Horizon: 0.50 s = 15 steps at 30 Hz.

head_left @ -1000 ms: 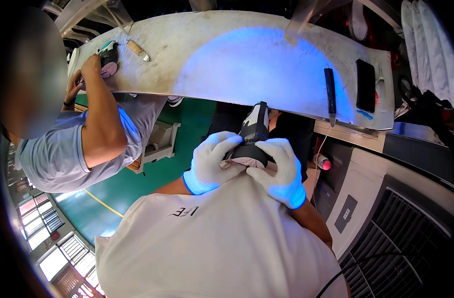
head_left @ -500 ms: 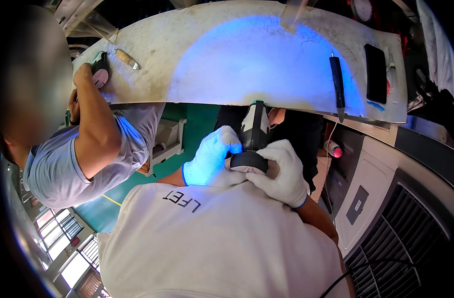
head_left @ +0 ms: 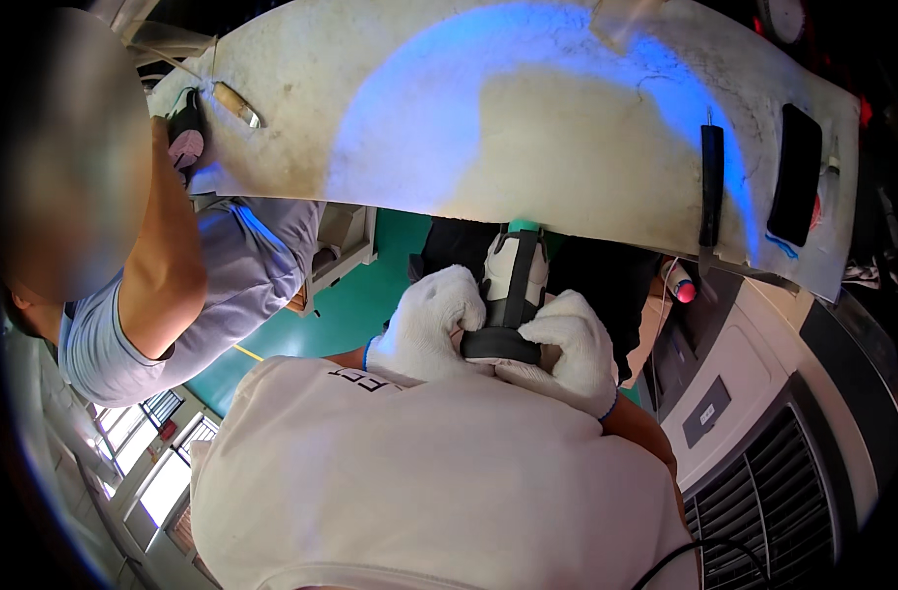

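Just in front of my chest, below the table's near edge, I hold a white and black shoe (head_left: 515, 280) with a dark strip down its middle. Its rounded black end points toward me, and a green part shows at its far end. My left hand (head_left: 429, 320), in a white knitted glove, presses against the shoe's left side with bent fingers. On the other side my right hand (head_left: 575, 346), gloved the same way, grips near the black end with thumb and curled fingers. Some fingertips of both hands are hidden.
The worn whitish table (head_left: 567, 138) is partly lit blue. On its right lie a black-handled knife (head_left: 711, 187), a flat black slab (head_left: 795, 177) and a slim tube (head_left: 830, 182). A wooden-handled knife (head_left: 235, 103) lies left, near a co-worker's arm (head_left: 169, 256) and another shoe (head_left: 185, 138).
The shoe has turned, so its upper with the dark strip faces up more. Blue light has left my left glove, and a shadow now cuts the blue patch. The view has shifted.
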Tool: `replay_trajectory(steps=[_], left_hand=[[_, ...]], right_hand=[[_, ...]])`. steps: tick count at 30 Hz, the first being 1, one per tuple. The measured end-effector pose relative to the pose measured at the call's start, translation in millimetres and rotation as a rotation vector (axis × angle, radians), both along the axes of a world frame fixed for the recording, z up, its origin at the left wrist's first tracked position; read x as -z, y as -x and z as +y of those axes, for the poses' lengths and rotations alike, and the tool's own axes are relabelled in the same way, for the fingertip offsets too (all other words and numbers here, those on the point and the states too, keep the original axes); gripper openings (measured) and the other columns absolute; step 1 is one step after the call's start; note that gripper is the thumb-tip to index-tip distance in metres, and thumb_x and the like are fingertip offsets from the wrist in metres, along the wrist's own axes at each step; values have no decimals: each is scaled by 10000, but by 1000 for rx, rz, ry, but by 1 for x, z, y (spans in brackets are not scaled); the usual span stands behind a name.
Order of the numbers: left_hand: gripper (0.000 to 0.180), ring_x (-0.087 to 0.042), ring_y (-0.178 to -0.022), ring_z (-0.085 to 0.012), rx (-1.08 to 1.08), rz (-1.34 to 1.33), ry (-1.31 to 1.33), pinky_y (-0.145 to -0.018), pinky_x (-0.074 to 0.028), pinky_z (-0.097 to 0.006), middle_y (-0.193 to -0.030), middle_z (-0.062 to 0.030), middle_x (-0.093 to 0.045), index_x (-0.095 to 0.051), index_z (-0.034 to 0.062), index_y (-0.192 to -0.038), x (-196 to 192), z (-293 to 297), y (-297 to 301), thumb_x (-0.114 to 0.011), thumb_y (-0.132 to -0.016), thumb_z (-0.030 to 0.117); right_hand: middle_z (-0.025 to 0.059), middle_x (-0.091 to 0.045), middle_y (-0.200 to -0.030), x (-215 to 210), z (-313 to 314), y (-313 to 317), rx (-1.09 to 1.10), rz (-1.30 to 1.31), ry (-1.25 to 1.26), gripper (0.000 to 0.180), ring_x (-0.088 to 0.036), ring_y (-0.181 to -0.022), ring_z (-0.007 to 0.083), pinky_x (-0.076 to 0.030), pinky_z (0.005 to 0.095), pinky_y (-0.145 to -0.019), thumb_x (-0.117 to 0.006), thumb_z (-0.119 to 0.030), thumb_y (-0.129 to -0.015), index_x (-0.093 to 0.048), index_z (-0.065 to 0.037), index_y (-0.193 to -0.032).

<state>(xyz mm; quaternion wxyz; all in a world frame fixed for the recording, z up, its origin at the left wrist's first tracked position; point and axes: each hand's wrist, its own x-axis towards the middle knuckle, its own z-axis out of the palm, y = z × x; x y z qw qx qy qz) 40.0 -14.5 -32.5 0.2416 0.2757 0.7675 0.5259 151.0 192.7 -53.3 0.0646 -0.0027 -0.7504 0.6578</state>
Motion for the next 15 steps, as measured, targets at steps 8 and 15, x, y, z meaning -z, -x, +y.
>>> replay_trajectory(steps=[8,15], left_hand=[[516,-715,-866,-308,-86,-53,359,-738,-565,-412,-987,-111,-663,-650,91,-1054,-34,20,3,-1016,-715,222],[1200,-669,-1356,-377,40,-222,146,-1106,-587,-442,-1524,-208,-566,-429,43,-1686,-22,19,8,-1049,-673,213]], right_hand=[[87,-708,-1022,-19,5,3,90,-392,95,390,-671,-914,272,-547,392,-804,-1051,-278,-697,-819,-33,-891],[189,-518,-1550,-15,-9,-9,240,-344,532,1032,-676,-1330,314,-622,437,-1076,-990,26,-728,-448,45,-1605]])
